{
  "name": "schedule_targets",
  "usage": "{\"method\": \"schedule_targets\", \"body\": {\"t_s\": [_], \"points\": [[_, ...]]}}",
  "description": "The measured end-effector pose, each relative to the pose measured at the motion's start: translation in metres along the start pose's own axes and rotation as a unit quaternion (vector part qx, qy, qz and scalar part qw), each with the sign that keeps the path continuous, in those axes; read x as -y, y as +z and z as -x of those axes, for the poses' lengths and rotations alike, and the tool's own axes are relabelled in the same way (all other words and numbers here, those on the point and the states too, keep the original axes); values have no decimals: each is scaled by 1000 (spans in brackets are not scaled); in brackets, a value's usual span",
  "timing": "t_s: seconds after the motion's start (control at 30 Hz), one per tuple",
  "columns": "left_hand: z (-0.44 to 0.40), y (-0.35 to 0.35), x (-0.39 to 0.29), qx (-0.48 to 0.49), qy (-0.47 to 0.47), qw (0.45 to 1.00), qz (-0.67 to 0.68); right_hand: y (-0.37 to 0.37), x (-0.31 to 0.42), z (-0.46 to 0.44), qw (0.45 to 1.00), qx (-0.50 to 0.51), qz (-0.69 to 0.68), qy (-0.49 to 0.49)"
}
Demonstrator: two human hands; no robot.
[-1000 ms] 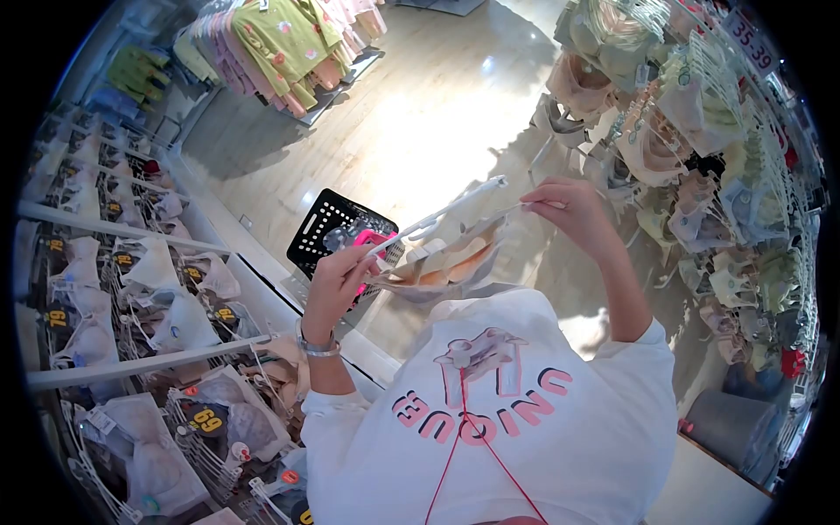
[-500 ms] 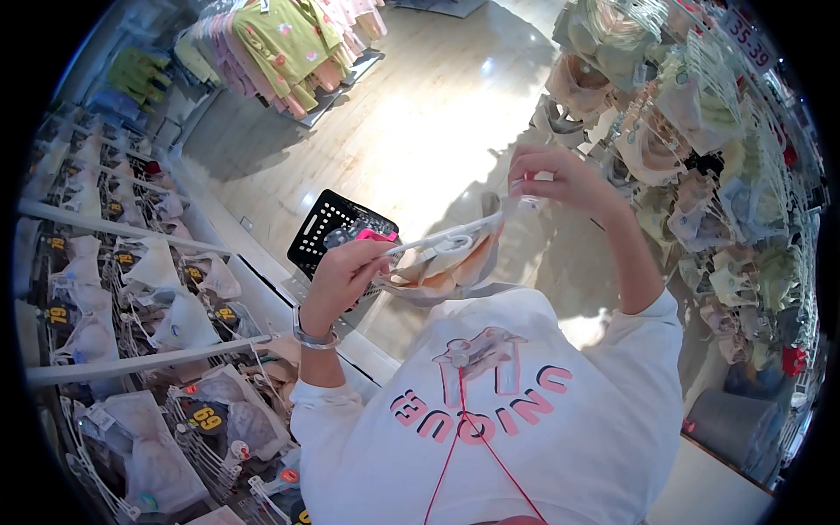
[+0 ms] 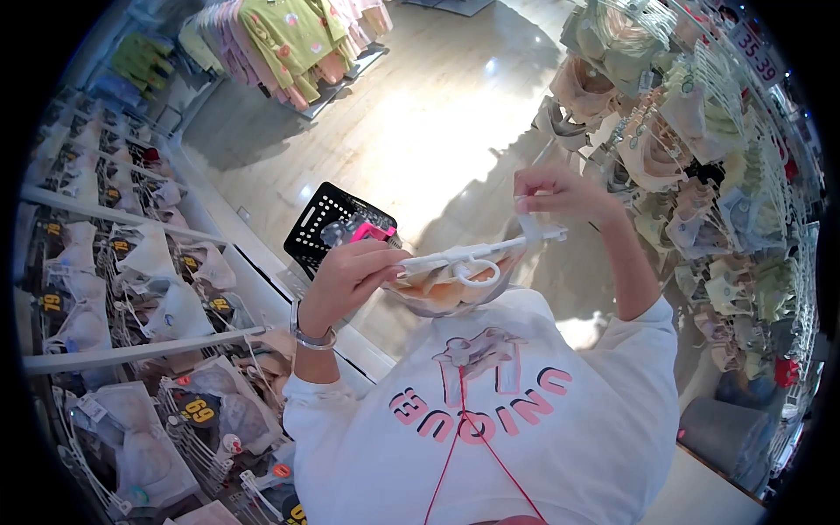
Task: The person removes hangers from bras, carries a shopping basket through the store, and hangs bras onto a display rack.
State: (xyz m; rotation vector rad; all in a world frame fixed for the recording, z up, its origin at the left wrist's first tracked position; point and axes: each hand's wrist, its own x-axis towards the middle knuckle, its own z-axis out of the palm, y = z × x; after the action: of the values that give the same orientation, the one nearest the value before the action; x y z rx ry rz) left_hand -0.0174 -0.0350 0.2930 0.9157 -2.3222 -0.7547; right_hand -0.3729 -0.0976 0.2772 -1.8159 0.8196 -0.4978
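In front of my chest a grey bra with peach inside hangs from a white plastic hanger with a ring-shaped hook. My left hand is closed round the hanger's left end. At the right end, my right hand pinches a pale strap, pulled up above the hanger tip. The fingertips of the left hand are partly hidden behind the hanger.
A black shopping basket with a pink-handled item stands on the floor ahead. Bra racks flank me on the left and right. Farther off is a rack of hanging pyjamas. A grey cylindrical stool stands at lower right.
The hanger has turned so its bar and ring hook show more fully. My right hand has shifted slightly right and down, with the strap now standing above the hanger end.
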Motion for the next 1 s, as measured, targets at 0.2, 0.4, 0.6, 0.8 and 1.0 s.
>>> {"method": "schedule_targets", "body": {"t_s": [0.2, 0.4, 0.6, 0.8, 1.0], "points": [[1, -2, 0, -18, 42, 999, -15, -9, -14, 22, 994, -61, -25, 82], [-6, -1, -4, -7, 75, 997, -28, -9, -5, 24, 996, -11, -83, 23], [-17, 0, -16, -30, 113, 992, -53, -2, 0, 16, 956, 156, -236, 76], [-21, 10, -17, -42, 118, 987, -98, 10, 18, 15, 932, 141, -285, 176], [-23, 15, -22, -71, 140, 979, -134, 10, 1, 22, 941, 139, -230, 206]]}}
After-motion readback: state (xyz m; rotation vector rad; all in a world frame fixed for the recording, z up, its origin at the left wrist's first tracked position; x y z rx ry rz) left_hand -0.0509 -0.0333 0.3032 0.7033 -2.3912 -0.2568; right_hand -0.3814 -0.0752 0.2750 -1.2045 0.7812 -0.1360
